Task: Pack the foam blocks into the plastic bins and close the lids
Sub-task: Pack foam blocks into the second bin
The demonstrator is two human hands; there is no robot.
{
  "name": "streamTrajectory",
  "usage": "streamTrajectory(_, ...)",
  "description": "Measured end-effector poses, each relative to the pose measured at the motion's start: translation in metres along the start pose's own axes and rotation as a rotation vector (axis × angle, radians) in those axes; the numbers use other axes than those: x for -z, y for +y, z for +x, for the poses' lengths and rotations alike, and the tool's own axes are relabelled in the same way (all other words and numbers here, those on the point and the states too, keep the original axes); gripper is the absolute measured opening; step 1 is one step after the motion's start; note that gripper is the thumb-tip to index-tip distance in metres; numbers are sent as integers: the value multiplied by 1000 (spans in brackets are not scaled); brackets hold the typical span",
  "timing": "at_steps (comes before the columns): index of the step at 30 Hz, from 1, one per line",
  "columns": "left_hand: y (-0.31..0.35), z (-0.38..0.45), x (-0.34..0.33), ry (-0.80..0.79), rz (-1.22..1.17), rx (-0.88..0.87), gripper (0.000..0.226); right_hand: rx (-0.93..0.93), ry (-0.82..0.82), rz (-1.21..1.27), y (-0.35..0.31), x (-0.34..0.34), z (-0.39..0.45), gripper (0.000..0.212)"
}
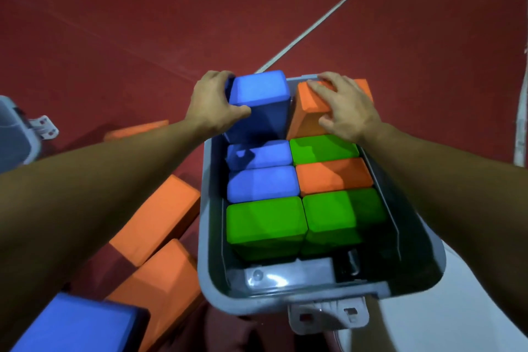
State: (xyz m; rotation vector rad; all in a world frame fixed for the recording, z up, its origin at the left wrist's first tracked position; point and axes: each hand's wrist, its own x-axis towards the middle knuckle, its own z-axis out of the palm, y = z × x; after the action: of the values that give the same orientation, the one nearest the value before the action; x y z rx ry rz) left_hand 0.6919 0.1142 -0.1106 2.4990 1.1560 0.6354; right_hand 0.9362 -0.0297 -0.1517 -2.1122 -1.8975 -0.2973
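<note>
A grey plastic bin [210, 263] stands on the red floor with its top uncovered, holding two rows of upright foam blocks in blue, green and orange. At the bin's far end my left hand [213, 103] grips a tall blue block [260, 100] that sticks up above the others. Beside it my right hand [345, 108] lies across a tilted orange block [307, 118], fingers spread over its top and thumb on its near face. Two blue blocks [263, 180], two green ones [265, 226] and an orange one [333, 176] sit lower in the bin.
Loose orange blocks [157, 217] lie on the floor left of the bin, with a blue one [74, 323] at the bottom left. Part of another grey bin [14, 134] shows at the left edge. A white line [328, 17] crosses the floor.
</note>
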Motion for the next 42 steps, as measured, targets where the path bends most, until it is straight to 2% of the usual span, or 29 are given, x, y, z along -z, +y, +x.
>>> streamTrajectory(3, -7, 3, -17, -68, -40, 22, 72, 31, -39, -42, -1, -14, 8, 75)
streamTrajectory(9, -13, 10, -41, -196, 6, 27, 65, -49, -150, -136, 2, -34, 7, 74)
streamTrajectory(15, -20, 12, -65, -318, 42, 59, 60, -72, -273, -88, 6, -53, 4, 76)
streamTrajectory(24, -36, 4, -93, -555, 166, 94, 57, -34, -420, -22, 7, -69, 6, 63)
streamTrajectory(27, -28, -3, -101, -530, 193, 111, 56, -68, -461, 25, 4, -73, 4, 76)
streamTrajectory(30, -24, -13, -108, -504, 244, 78, 75, -87, -479, 39, 2, -76, 2, 82)
streamTrajectory(34, -30, -25, -120, -448, 285, 36, 90, -95, -518, 47, 1, -77, 1, 77)
streamTrajectory(42, -33, -30, -123, -408, 280, 21, 90, -122, -627, 31, -5, -69, 6, 75)
